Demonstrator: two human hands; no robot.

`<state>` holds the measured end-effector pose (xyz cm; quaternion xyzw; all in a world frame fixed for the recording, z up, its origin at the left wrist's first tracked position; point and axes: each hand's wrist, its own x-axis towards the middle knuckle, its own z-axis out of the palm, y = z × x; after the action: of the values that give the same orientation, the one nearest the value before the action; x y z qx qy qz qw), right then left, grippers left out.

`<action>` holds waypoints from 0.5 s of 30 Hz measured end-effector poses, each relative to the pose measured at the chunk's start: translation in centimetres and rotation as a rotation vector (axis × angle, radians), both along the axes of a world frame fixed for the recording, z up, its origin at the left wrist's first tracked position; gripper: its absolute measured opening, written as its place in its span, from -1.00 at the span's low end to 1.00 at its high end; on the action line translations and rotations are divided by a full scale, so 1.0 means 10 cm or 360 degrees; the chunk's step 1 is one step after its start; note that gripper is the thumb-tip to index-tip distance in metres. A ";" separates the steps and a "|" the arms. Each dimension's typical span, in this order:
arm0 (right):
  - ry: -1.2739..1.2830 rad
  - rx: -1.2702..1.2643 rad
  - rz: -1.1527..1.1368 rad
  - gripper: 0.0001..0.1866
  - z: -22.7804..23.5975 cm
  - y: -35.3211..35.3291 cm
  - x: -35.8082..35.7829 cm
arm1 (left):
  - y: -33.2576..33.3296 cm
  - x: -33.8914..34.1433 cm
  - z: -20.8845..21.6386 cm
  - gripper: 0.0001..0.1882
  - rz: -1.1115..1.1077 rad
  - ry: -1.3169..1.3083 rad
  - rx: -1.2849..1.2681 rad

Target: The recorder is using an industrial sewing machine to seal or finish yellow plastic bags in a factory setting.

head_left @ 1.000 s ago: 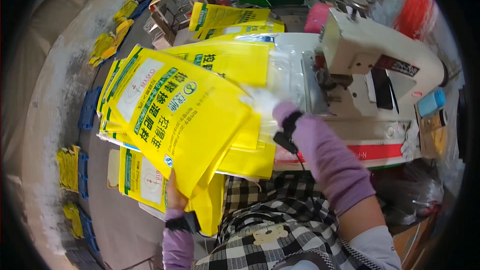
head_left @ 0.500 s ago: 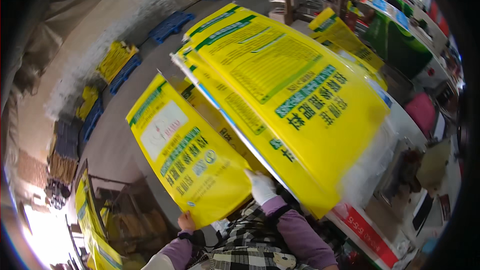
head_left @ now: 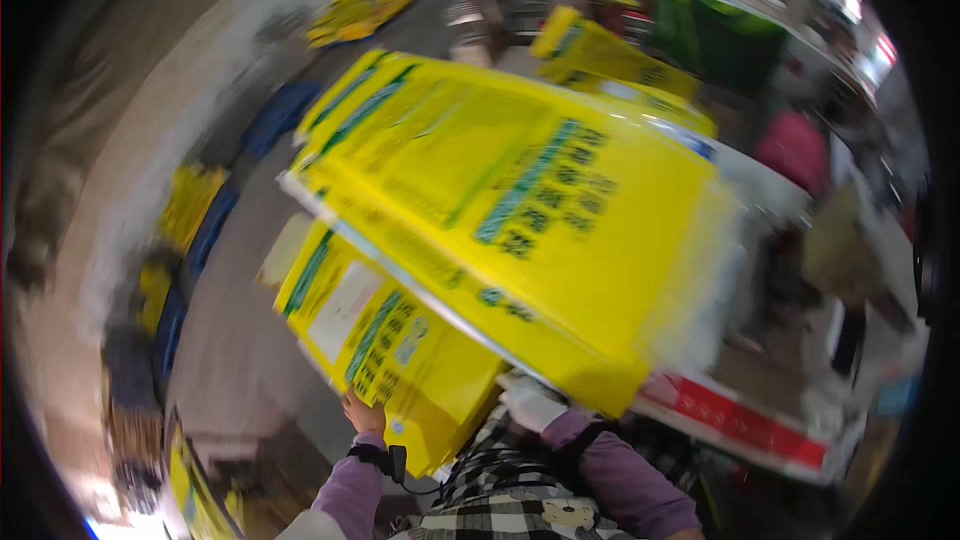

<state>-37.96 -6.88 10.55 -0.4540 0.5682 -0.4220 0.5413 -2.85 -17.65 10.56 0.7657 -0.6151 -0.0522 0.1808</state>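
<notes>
Bag (head_left: 440, 372) of yellow plastic, printed in green and black, lies just beside the near left edge of the stack (head_left: 600, 280) of yellow bags. Bare fingers of the left hand (head_left: 363, 415) rest on the bag's edge away from the stack; whether they grip it, I cannot tell. The white-gloved right hand (head_left: 532, 403) is next to the stack's near edge, its grip blurred and unclear. Beneath the stack is the desk (head_left: 752, 176). Right of the stack sits a pink bundle (head_left: 793, 152); beyond it, a green panel (head_left: 715, 45); left, blue pallets (head_left: 280, 115).
</notes>
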 end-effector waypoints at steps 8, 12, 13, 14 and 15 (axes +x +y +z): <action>0.1204 -0.0734 0.0247 -0.83 1.15 0.56 -0.20 | 0.36 -4.53 1.64 -0.79 -0.2417 0.0383 -0.0292; 0.0425 -0.0310 -0.0064 -0.76 1.84 1.17 -1.04 | -0.04 -4.62 1.34 -0.92 -0.2145 0.1436 0.0882; 0.1165 -0.0839 -0.0282 -0.80 1.67 1.23 -1.35 | 0.01 -4.57 1.41 -0.92 -0.2153 0.1426 0.0907; 0.1430 -0.1149 -0.0665 -0.83 1.70 1.24 -1.64 | 0.05 -4.49 1.54 -0.94 -0.2182 0.1373 0.0832; 0.1492 -0.0687 -0.0855 -0.78 1.82 1.31 -1.87 | 0.08 -4.41 1.68 -0.95 -0.2208 0.1321 0.0741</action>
<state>-56.65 6.25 28.79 -0.5323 0.7436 -0.4047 0.0013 -46.99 -16.80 27.38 0.1504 -0.8034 -0.5544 0.1567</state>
